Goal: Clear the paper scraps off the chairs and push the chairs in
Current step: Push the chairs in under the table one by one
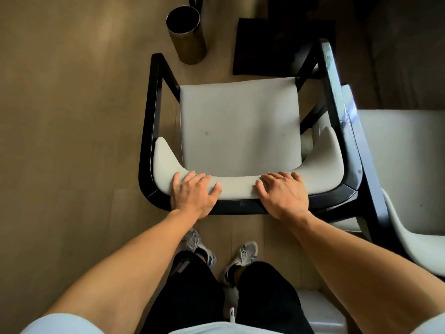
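Observation:
A black-framed chair [240,124] with a pale grey seat and curved grey backrest stands directly below me. My left hand [192,194] grips the top of the backrest on its left part, fingers curled over the padding. My right hand [284,194] grips the same backrest on its right part. The seat cushion shows no paper scraps, only a couple of small dark spots.
A second pale chair [409,165] stands close on the right, touching or nearly touching the first chair's arm. A dark cylindrical bin [186,34] stands on the wooden floor ahead left. A dark table base [277,44] lies ahead. My feet are behind the chair.

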